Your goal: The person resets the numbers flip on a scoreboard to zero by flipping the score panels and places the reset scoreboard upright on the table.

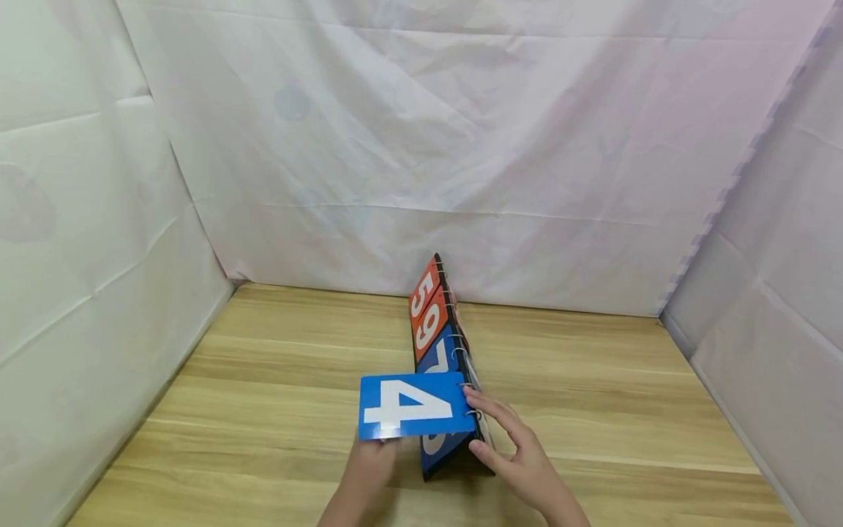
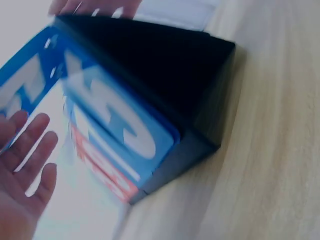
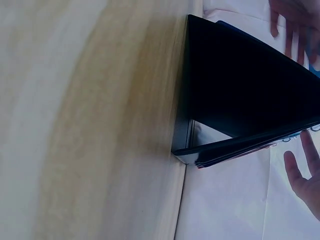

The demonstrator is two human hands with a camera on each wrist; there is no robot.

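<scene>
On the wooden table [image 1: 263,380], near its front edge and centre, stands a tent-shaped flip scoreboard [image 1: 443,344], long axis running away from the person toward the back wall. Left hand [image 1: 369,468] sits under the raised blue "4" card [image 1: 411,405], which lies level, swung out to the left from the top rings; in the left wrist view its fingers look straight and spread, palm to the card. Right hand [image 1: 520,457] rests at the near end, fingers relaxed, fingertips touching the ridge, thumb against the black end. Both hands are at the near end.
</scene>
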